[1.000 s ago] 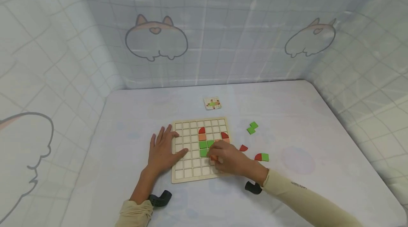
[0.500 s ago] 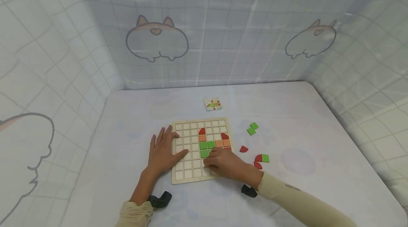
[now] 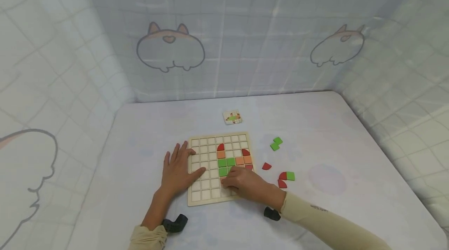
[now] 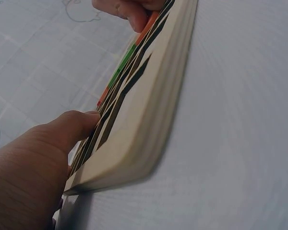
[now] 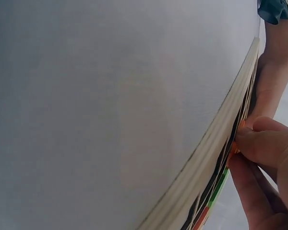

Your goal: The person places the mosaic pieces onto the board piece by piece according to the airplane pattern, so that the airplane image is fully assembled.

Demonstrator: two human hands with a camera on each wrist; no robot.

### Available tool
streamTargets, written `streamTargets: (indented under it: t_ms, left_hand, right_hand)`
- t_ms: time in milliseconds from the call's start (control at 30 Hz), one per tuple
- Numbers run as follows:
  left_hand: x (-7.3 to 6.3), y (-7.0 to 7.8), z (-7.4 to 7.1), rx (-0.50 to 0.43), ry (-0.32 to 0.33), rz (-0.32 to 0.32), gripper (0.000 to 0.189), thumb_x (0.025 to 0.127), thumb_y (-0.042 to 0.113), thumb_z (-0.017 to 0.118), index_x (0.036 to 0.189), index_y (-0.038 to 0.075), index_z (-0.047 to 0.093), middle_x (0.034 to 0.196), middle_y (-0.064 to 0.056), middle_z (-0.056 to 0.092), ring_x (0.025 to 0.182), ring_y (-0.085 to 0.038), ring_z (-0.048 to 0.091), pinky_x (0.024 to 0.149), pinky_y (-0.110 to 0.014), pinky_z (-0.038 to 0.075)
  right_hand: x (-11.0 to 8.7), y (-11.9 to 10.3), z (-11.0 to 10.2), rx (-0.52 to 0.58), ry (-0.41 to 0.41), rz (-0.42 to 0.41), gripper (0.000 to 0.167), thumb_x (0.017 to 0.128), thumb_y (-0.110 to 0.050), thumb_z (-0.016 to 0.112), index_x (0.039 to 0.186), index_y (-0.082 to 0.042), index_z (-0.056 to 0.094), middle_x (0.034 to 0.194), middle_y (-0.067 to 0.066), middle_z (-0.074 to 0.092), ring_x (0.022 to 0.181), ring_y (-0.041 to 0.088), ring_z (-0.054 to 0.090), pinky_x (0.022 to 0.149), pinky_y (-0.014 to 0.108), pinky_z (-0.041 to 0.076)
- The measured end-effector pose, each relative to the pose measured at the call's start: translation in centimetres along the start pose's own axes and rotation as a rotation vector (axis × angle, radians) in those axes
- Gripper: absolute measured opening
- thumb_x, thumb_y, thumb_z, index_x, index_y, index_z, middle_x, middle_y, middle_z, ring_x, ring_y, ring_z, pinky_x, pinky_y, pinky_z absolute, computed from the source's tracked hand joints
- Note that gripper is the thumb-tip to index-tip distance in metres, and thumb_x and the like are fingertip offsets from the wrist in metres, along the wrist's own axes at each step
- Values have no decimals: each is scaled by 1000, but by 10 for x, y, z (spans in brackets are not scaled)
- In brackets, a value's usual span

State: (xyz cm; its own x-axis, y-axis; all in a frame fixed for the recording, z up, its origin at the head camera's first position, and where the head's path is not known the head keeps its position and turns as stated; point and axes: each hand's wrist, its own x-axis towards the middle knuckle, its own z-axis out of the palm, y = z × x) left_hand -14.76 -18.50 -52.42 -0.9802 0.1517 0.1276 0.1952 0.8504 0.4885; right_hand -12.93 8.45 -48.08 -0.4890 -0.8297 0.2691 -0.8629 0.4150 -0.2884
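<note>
A wooden grid board (image 3: 207, 201) lies flat on the table, with green, orange and red tiles set in some of its squares. My left hand (image 3: 178, 169) rests spread along the board's left side, its thumb lying over the grid. In the left wrist view that thumb (image 4: 72, 127) presses on the board near its edge. With thumb and fingertips, my right hand (image 3: 247, 184) pinches an orange tile (image 3: 222, 180) at a square just below the green tiles (image 3: 223, 171). The right wrist view shows the right hand's fingertips (image 5: 245, 139) down at the grid; they hide part of the tile.
Behind the board lies a small pattern card (image 3: 232, 117). To the right are two loose green tiles (image 3: 275, 147), a red quarter-round tile (image 3: 266, 166), and a cluster of red tiles (image 3: 282, 184) with a green square (image 3: 290, 176). Curtain-like walls stand around the table.
My right hand has moved left and toward the near side over the board, and an orange tile now shows at its fingertips below the green tiles. The left hand stays on the board.
</note>
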Motion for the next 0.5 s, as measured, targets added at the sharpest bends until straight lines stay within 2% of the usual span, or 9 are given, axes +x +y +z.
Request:
streamTargets:
  t_ms: [233, 500]
  left_hand:
    - [-2, -3, -1, 3, -1, -13, 65, 80, 62, 69, 123, 16, 53, 160, -15, 23, 148, -34, 10, 113, -59, 1]
    - [1, 0, 0, -3, -20, -16, 66, 80, 63, 68, 125, 16, 53, 161, -13, 21, 149, -32, 7, 114, -56, -2]
  right_hand:
    - [10, -5, 0, -51, -46, -9, 10, 84, -10, 79, 92, -16, 77, 85, -10, 69, 81, 7, 57, 78, 14, 45]
    - [1, -1, -5, -117, -3, 23, 10, 80, -17, 83, 89, -20, 79, 80, -13, 70, 71, 3, 58, 69, 17, 44]
